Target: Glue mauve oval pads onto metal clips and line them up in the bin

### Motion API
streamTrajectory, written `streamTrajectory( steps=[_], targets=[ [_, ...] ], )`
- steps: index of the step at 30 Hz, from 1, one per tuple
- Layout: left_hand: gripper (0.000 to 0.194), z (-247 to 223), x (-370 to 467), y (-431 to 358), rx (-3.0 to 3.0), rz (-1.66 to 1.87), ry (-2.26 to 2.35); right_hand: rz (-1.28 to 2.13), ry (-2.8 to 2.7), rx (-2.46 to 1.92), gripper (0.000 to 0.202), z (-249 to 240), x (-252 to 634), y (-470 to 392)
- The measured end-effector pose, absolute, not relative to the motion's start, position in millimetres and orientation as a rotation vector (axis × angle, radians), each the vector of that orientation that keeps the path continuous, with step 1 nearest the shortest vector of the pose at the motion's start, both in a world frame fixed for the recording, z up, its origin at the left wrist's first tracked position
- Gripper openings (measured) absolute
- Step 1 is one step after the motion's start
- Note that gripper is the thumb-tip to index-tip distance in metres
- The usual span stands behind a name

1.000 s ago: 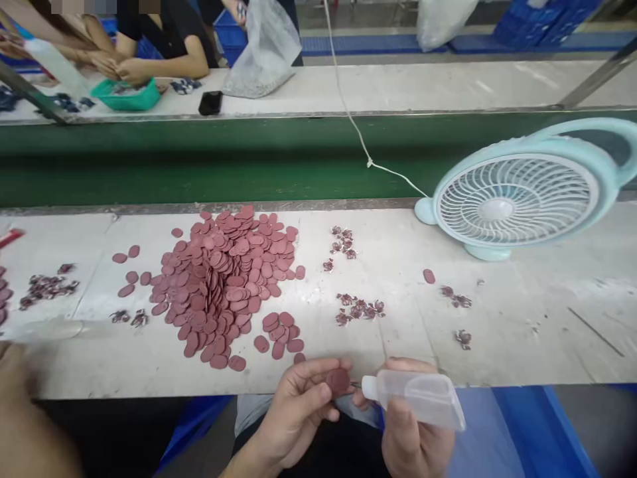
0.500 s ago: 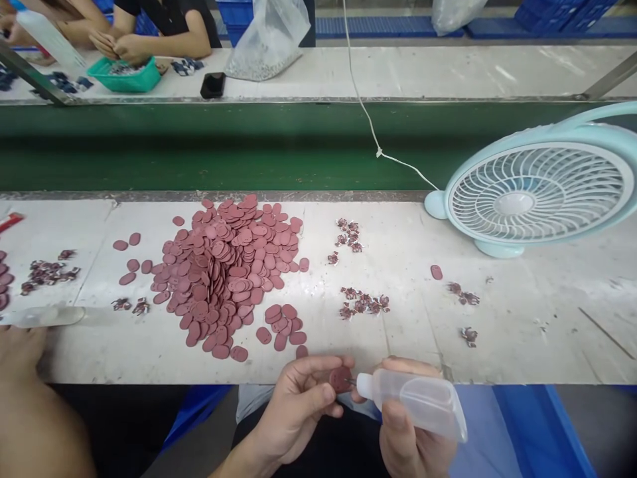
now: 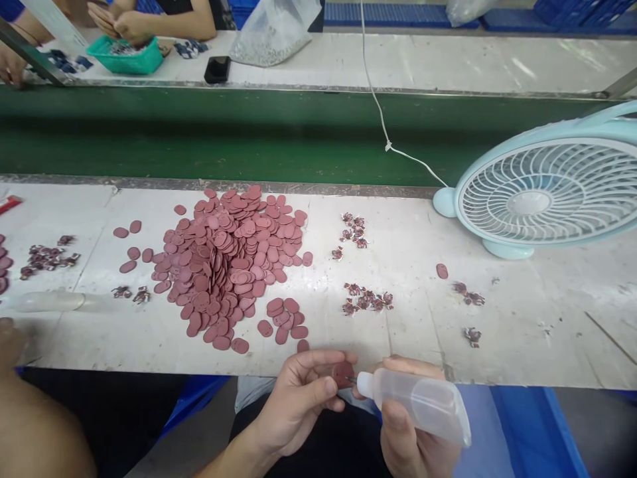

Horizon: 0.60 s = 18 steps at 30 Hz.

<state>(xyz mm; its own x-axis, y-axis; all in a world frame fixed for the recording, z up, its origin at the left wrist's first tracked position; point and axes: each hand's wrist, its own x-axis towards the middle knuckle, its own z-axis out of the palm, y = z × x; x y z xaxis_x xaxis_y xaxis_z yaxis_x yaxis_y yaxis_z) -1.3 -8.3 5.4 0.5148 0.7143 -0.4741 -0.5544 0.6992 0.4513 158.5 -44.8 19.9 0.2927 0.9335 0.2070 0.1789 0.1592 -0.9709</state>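
Between the thumb and fingers of my left hand [image 3: 303, 401] is a reddish-brown oval piece [image 3: 342, 375], held at the table's front edge. My right hand [image 3: 413, 425] is wrapped round a translucent squeeze bottle [image 3: 423, 403] lying nearly level, its thin dark tip pointing left at the oval piece. Whether the tip touches the surface is too small to tell. A large heap of similar oval pieces [image 3: 223, 259] lies on the table beyond my left hand, with a smaller cluster [image 3: 286, 320] nearer. Small brown-and-silver parts [image 3: 367, 300] lie in groups beyond my hands.
A light-blue fan [image 3: 530, 202] stands at the right, its white cord [image 3: 381, 119] running up across the green channel [image 3: 298, 153]. At the left are another person's arm [image 3: 40, 425] and a second bottle [image 3: 50, 301]. People's hands work over a green basket [image 3: 127, 60] across the channel.
The view has shifted slightly, so the table items sit higher. My hands keep nearly the same pose with piece and bottle. The neighbour's hand at the left has moved back from the second bottle.
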Motion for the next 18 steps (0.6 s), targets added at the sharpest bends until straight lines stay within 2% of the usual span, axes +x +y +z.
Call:
streamTrajectory(
  steps=[6,14,18],
  targets=[
    [0.026,7.2,-0.9,-7.0,0.230,0.769,0.678,0.817,-1.068,-1.273,0.030,15.1,159.6,-48.5],
    [0.025,4.6,-2.7,-6.8,0.217,0.754,0.711,0.853,-1.144,-1.313,0.037,16.8,161.3,-53.5],
    [0.023,3.6,-3.7,-8.1,0.209,0.754,0.686,1.115,-0.680,-1.138,0.023,27.8,171.1,-37.8]
  ],
)
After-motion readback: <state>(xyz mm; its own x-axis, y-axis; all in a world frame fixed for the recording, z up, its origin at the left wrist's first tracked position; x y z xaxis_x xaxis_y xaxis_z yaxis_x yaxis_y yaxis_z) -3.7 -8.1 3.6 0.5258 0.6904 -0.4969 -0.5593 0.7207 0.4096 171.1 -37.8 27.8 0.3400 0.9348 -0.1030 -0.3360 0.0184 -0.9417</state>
